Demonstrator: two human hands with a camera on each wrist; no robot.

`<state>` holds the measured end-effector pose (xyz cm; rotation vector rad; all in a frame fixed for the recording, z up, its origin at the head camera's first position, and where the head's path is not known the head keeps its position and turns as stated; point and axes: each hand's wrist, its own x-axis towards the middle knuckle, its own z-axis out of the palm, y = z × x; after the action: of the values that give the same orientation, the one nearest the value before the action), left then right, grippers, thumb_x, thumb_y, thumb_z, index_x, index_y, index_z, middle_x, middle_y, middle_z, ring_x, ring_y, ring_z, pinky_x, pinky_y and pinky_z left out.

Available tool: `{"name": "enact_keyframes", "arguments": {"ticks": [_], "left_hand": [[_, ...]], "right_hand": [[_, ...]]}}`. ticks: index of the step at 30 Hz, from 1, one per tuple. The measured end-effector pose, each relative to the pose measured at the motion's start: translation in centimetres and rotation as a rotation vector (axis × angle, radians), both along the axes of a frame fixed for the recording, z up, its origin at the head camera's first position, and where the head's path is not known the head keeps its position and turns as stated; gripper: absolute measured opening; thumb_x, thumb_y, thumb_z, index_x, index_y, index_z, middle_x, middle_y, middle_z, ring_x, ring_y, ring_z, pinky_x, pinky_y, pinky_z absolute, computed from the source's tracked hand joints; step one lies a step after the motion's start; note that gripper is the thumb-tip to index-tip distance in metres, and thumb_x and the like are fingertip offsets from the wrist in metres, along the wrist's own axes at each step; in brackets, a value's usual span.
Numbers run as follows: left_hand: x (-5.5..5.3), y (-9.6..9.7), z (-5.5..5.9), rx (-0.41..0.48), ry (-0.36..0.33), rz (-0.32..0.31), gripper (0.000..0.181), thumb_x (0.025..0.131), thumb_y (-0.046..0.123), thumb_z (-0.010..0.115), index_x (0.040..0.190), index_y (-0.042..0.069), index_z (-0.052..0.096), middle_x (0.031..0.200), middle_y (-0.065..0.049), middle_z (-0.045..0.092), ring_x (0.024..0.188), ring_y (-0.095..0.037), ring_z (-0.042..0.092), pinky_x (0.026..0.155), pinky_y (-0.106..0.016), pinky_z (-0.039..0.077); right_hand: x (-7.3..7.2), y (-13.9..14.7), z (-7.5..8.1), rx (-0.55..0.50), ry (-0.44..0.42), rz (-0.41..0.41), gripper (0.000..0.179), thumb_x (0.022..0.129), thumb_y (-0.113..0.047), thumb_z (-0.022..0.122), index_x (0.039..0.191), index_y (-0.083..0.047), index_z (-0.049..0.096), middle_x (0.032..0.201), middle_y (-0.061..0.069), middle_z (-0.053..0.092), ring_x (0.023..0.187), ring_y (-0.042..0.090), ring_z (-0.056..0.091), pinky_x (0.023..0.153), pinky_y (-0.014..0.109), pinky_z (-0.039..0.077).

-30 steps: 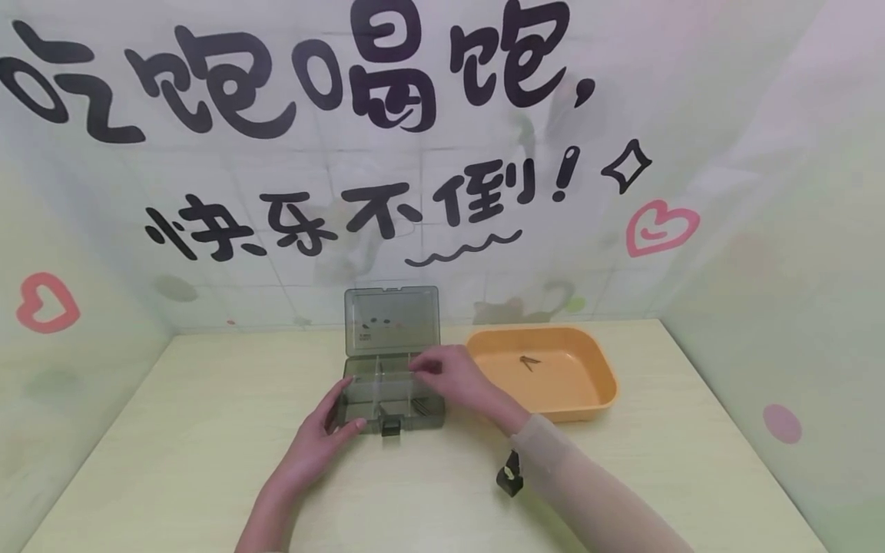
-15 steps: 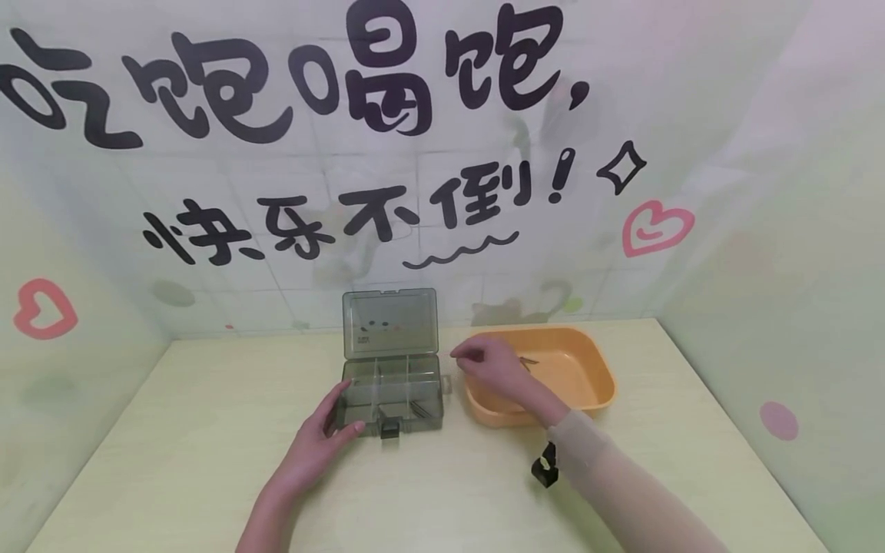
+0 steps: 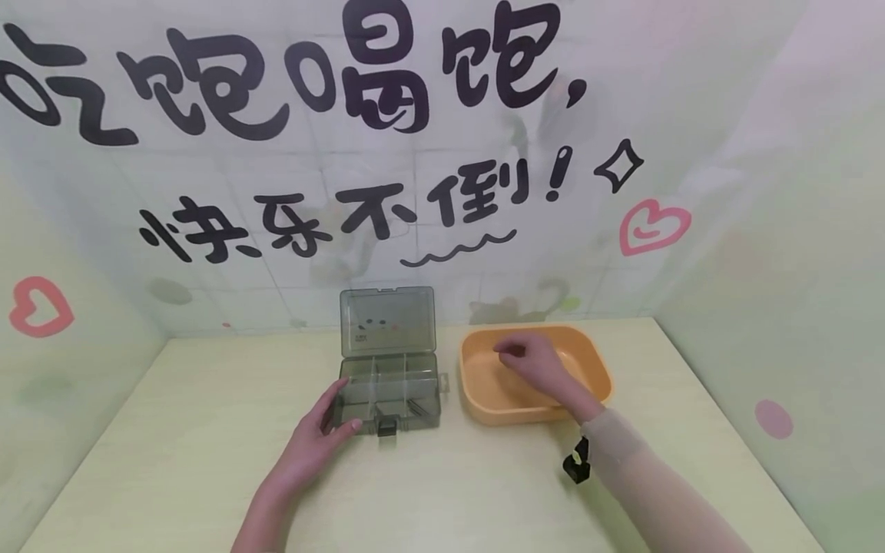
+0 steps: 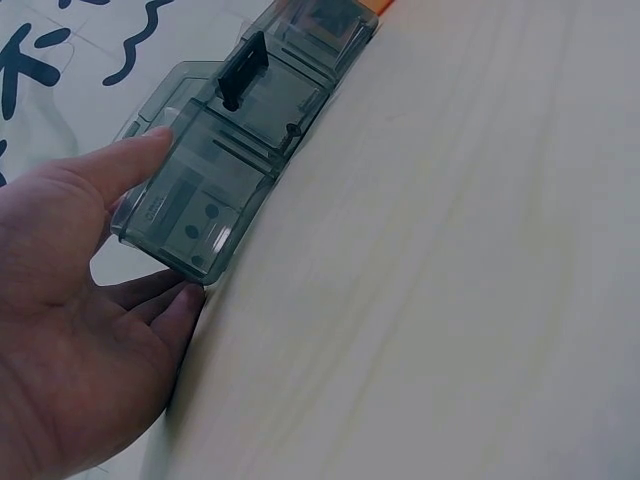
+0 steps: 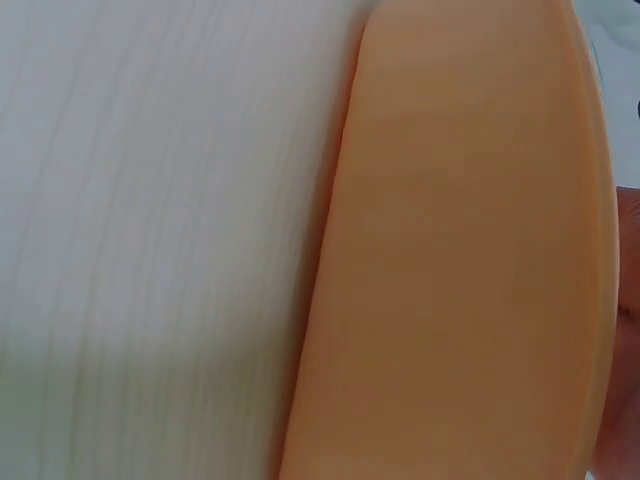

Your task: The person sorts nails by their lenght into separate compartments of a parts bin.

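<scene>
the right hand [image 3: 539, 362] has moved from the compartment box [image 3: 389, 390] to above the orange tray [image 3: 505, 415], near the table's [image 3: 442, 491] back edge, shifting work there; its fingers curl, contents unclear; left hand [image 3: 316, 445] clamps the box's left end.

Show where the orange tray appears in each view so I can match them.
Head: right of centre, lower half; the orange tray is under the right hand.
Left wrist: just an orange sliver, likely the tray, at the top edge beyond the grey case.
Right wrist: the tray's outer wall fills most of the right half.
Shared landmark: the pale tabletop.
</scene>
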<state>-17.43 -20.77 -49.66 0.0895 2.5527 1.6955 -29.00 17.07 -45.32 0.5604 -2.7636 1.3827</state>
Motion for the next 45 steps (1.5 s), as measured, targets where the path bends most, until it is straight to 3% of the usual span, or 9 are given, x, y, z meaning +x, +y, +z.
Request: {"name": "enact_keyframes", "arguments": {"ticks": [7,15,20,29,38,45], "left_hand": [[0.1,-0.1,0.2,0.001,0.001,0.000,0.079,0.100,0.030,0.069,0.164,0.018,0.024,0.168,-0.026,0.009,0.152,-0.046,0.013,0.123,-0.046,0.021],[0.0,0.1,0.3,0.013,-0.011,0.001,0.080,0.100,0.029,0.069,0.164,0.018,0.023,0.168,-0.026,0.008,0.152,-0.046,0.013,0.123,-0.046,0.020],[0.0,0.0,0.1,0.015,-0.004,0.000,0.080,0.100,0.030,0.069,0.164,0.018,0.023,0.167,-0.027,0.009,0.152,-0.046,0.013,0.123,-0.045,0.020],[0.0,0.0,0.0,0.017,0.010,0.000,0.079,0.100,0.030,0.069,0.164,0.017,0.024,0.167,-0.027,0.010,0.152,-0.045,0.014,0.122,-0.043,0.021],[-0.1,0.0,0.1,0.016,0.005,-0.005,0.079,0.100,0.030,0.069,0.164,0.018,0.024,0.168,-0.026,0.010,0.153,-0.044,0.013,0.123,-0.044,0.020],[-0.1,-0.1,0.0,0.020,0.004,-0.002,0.079,0.100,0.030,0.069,0.164,0.018,0.024,0.168,-0.025,0.010,0.153,-0.043,0.013,0.123,-0.043,0.019]], "right_hand": [[-0.1,1.5,-0.2,0.059,0.035,0.028,0.014,0.093,0.002,0.070,0.105,0.004,0.076,0.103,0.015,0.075,0.097,0.030,0.070,0.087,0.045,0.061],[-0.1,3.1,-0.1,0.101,0.010,-0.010,0.016,0.095,-0.001,0.069,0.109,0.004,0.075,0.107,0.014,0.074,0.098,0.028,0.068,0.090,0.047,0.059],[-0.3,3.6,-0.4,0.147,0.022,-0.004,0.014,0.095,-0.001,0.070,0.106,0.004,0.076,0.103,0.014,0.075,0.092,0.024,0.067,0.086,0.044,0.060],[-0.7,3.9,-0.9,0.166,-0.057,-0.080,0.011,0.093,-0.002,0.072,0.103,0.002,0.077,0.098,0.010,0.074,0.084,0.021,0.064,0.078,0.039,0.060],[-1.3,4.0,-1.2,0.198,0.039,-0.062,0.014,0.088,0.008,0.070,0.101,0.009,0.075,0.095,0.019,0.074,0.089,0.033,0.070,0.081,0.046,0.062],[-1.8,4.0,-1.7,0.224,0.104,-0.035,0.007,0.089,0.002,0.075,0.095,0.005,0.076,0.090,0.014,0.075,0.083,0.028,0.069,0.077,0.044,0.061]]}}
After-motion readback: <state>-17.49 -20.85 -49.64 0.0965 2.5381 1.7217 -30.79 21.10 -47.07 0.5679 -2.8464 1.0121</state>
